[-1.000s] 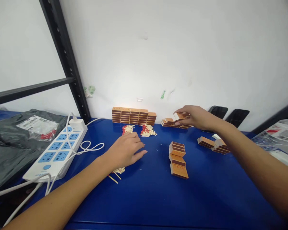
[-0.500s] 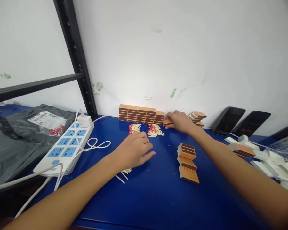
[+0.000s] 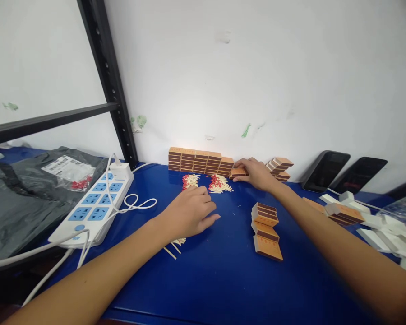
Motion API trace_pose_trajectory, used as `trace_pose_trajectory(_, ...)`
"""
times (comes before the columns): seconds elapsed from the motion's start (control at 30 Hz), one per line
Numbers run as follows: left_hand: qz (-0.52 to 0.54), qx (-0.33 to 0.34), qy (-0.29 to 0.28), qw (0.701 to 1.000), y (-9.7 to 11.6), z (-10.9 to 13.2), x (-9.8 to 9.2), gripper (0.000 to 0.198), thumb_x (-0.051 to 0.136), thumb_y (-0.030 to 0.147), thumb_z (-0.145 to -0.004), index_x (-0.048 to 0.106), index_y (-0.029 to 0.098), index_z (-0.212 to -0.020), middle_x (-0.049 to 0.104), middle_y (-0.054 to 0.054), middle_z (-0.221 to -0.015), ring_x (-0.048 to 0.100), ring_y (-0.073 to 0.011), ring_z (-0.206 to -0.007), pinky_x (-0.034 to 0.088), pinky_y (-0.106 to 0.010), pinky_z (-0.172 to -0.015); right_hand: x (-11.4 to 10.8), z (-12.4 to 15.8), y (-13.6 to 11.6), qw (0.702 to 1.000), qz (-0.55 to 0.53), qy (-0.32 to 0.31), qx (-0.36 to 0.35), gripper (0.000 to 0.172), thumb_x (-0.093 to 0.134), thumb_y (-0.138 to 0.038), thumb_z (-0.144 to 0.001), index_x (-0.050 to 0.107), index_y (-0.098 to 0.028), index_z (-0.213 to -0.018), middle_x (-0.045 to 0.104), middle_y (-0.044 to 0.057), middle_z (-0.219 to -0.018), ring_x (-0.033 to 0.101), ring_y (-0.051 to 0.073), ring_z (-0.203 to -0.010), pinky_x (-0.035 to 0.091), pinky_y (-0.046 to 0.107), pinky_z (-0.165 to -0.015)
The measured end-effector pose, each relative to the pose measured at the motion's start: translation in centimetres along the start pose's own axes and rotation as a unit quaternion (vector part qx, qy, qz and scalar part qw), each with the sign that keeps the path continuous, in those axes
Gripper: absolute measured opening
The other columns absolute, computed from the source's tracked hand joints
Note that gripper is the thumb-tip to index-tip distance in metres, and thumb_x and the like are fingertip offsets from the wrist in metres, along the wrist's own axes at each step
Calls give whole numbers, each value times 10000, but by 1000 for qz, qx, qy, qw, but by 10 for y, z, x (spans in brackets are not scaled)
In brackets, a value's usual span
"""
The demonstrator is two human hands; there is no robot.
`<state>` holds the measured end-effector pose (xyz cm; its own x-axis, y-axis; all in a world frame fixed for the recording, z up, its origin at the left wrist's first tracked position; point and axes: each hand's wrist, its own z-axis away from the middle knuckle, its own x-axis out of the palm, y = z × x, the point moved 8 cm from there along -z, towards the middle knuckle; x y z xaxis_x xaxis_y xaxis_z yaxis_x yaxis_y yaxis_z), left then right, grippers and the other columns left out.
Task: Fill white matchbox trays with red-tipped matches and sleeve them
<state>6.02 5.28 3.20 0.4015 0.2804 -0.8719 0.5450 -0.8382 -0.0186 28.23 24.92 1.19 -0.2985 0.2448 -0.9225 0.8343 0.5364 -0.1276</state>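
Observation:
My right hand [image 3: 255, 174] grips a matchbox [image 3: 238, 173] between thumb and fingers, low on the table at the right end of a stacked row of matchboxes [image 3: 199, 160] along the wall. My left hand [image 3: 191, 211] is held over the table with its fingers loosely bent and thumb stretched out, nothing visible in it. Just behind it lie two piles of red-tipped matches, a left pile [image 3: 190, 181] and a right pile [image 3: 219, 184]. More matches [image 3: 176, 246] stick out from under my left hand, which partly covers them.
Several matchboxes [image 3: 266, 232] lie in a leaning group at centre right; another stack [image 3: 280, 168] stands by the wall. White trays [image 3: 389, 230] and more matchboxes [image 3: 344, 212] lie far right, near two phones [image 3: 326, 171]. At left are a power strip [image 3: 94, 203], cables and a grey bag [image 3: 27, 203].
The matchbox in my right hand now sits flatter at the end of the row. My left hand has stayed in place. The view has shifted slightly.

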Motion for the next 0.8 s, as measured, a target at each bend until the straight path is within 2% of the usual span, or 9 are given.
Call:
trace_pose_trajectory(0.17, 0, 1, 3, 1000, -1, 0, -1, 313, 603, 372, -1081, 794, 150, -972, 739, -69, -866, 636, -237, -914, 534, -389, -860, 2, 4, -5, 1000, 0, 11, -28, 452, 832, -499, -867, 689, -268, -1228, 753, 129, -1140, 677, 361, -1110, 538, 501, -948)
trace_pose_trajectory(0.33, 2, -2, -4, 1000, -2, 0, 1, 322, 597, 381, -1085, 792, 149, -976, 747, -73, -871, 641, -241, -932, 533, -390, -873, -5, 12, -3, 998, 56, 2, -37, 500, 770, -604, -896, 673, -224, -1207, 754, 154, -1108, 640, 381, -1091, 492, 475, -869)
trace_pose_trajectory(0.43, 3, -5, -11, 1000, -2, 0, 2, 325, 595, 386, -1087, 791, 149, -982, 750, -74, -880, 644, -241, -941, 534, -394, -882, -7, 15, -3, 996, 81, -7, -38, 394, 731, -550, -942, 663, -226, -1156, 755, 137, -1064, 631, 366, -1083, 459, 448, -842)
trace_pose_trajectory(0.57, 2, -4, -4, 1000, -2, 0, 1, 316, 596, 378, -1084, 789, 152, -978, 746, -69, -875, 637, -237, -925, 535, -395, -874, -4, 12, -9, 993, 112, -14, -46, 287, 708, -460, -980, 663, -222, -1133, 762, 132, -1102, 625, 360, -1122, 439, 455, -876)
trace_pose_trajectory(0.8, 5, -3, -6, 1000, -3, -1, 2, 325, 591, 384, -1088, 783, 148, -971, 748, -64, -865, 638, -239, -931, 527, -390, -873, -1, 5, -15, 986, 160, 10, -45, 302, 736, -466, -972, 706, -212, -1132, 735, 155, -1118, 605, 366, -1135, 440, 447, -880)
